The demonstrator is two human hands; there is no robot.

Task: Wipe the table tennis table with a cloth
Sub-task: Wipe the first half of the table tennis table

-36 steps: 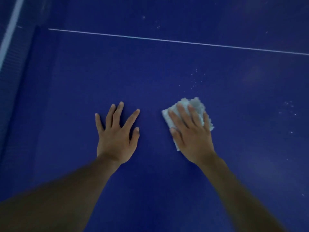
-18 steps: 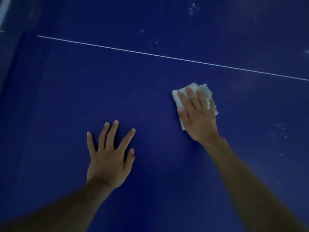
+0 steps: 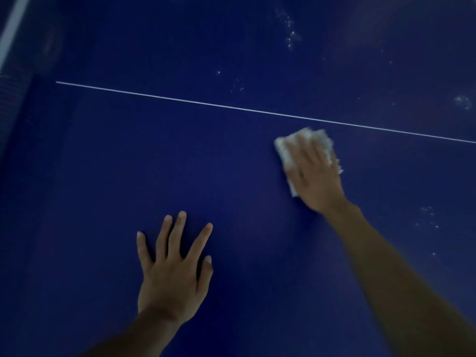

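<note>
Since half a second ago, right hand (image 3: 315, 176) and cloth (image 3: 323, 137) sit farther out on the blue surface (image 3: 103, 176); the cloth's far edge is now just short of the white line (image 3: 180, 99). I see the right fingers straight, laid flat on the cloth and pressing it down, blurred. Left hand (image 3: 172, 274) lies flat on the surface, fingers spread, holding nothing, well apart from the cloth. Pale specks (image 3: 291, 34) show beyond the line.
</note>
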